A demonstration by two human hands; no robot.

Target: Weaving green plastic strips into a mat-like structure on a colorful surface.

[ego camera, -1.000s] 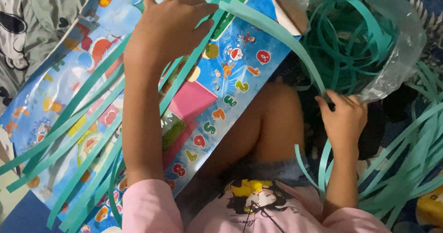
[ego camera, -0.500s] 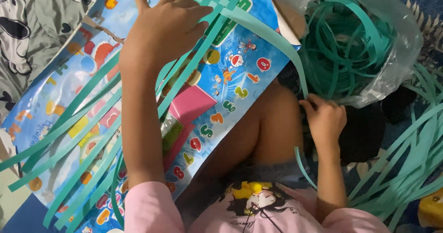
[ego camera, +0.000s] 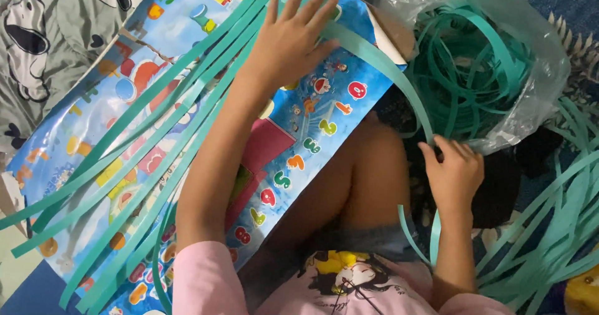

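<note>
Teal strip (ego camera: 380,62): our right hand (ego camera: 454,176) now pinches it lower beside the plastic bag (ego camera: 530,103), while our left hand (ego camera: 293,37), fingers spread flat, has slid up the colourful mat (ego camera: 93,103), pressing the weave.

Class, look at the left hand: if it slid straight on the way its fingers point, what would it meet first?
The left hand points up the picture; it would probably meet more teal strips lying over the poster.

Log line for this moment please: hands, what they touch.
left hand: flat on teal strips over colourful mat | right hand: pinching one teal strip | plastic bag: holds coiled strips
</note>
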